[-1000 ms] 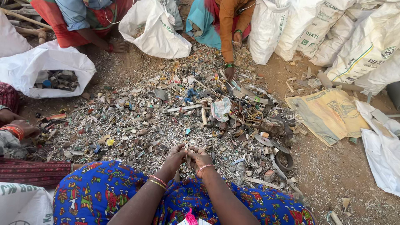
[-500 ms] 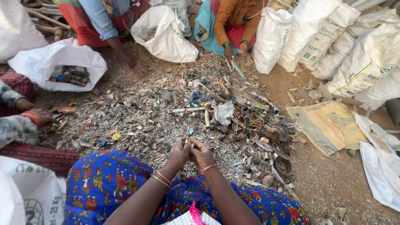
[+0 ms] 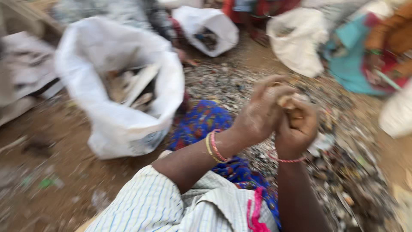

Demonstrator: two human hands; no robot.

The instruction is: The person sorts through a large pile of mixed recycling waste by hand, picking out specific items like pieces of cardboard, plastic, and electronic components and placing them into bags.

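Head view, strongly motion-blurred. My left hand (image 3: 262,112) and my right hand (image 3: 297,126) are raised together in front of me, touching each other, above the blue patterned cloth (image 3: 201,122) over my lap. The fingers of both hands are curled inward around a small pale scrap (image 3: 285,101), which sits pinched between them at the top of the pair; the left fingers fold over it from the left, the right fingers close under and behind it. I cannot tell what the scrap is made of, because blur hides its edges. Yellow and pink bangles (image 3: 212,146) circle my left wrist, and a thin pink bracelet (image 3: 285,160) circles the right wrist. The cuff of my striped sleeve (image 3: 171,206) fills the lower middle of the frame.

To my left, an open white sack (image 3: 124,124) stands on the dirt, its mouth turned toward me, with flat pale pieces inside. Beyond my hands, a heap of mixed small debris (image 3: 343,172) spreads over the ground and runs down the right side. Farther back stand two more white sacks: one with dark contents (image 3: 223,36), one slumped to its right (image 3: 300,47). At the upper right, another person in teal and orange clothing (image 3: 369,56) sits beside the heap, well apart from my hands.
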